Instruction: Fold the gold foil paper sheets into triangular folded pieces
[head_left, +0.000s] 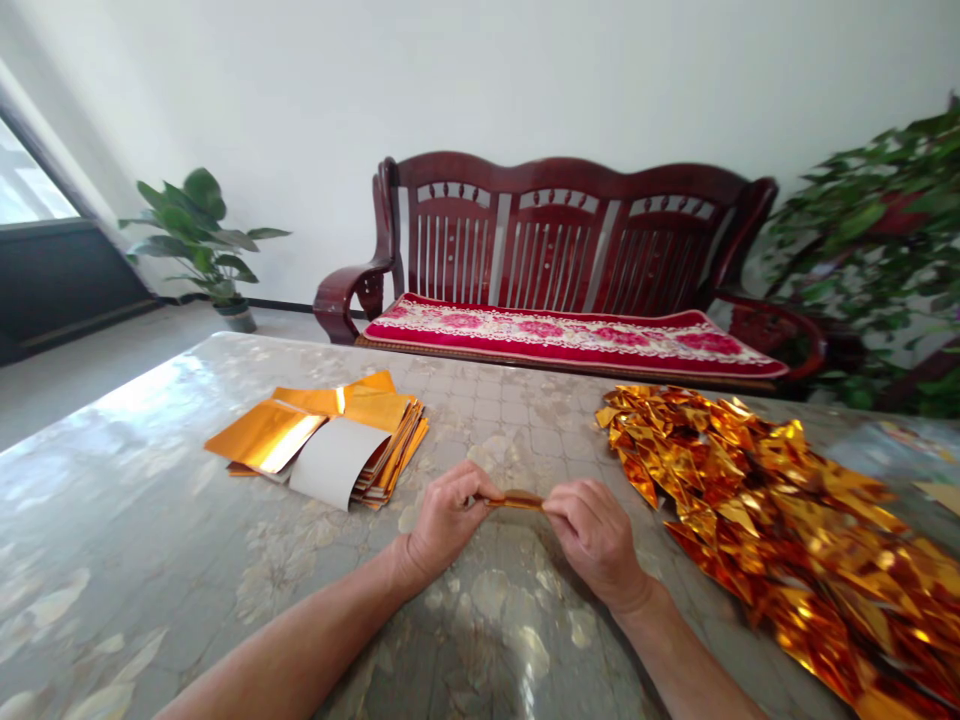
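Bare left hand (448, 515) and right hand (594, 540) have their fingers pinching opposite ends of a narrow folded gold foil strip (517, 499) over the near-middle patterned worktop (300, 560), probably to keep its creases tight.

A dark red wooden bench (551, 245) with a red floral seat cover (570, 335) spans upper centre; a potted plant (199, 235) stands upper left beside a pale wall (300, 90), and leafy greenery (892, 230) fills the upper right
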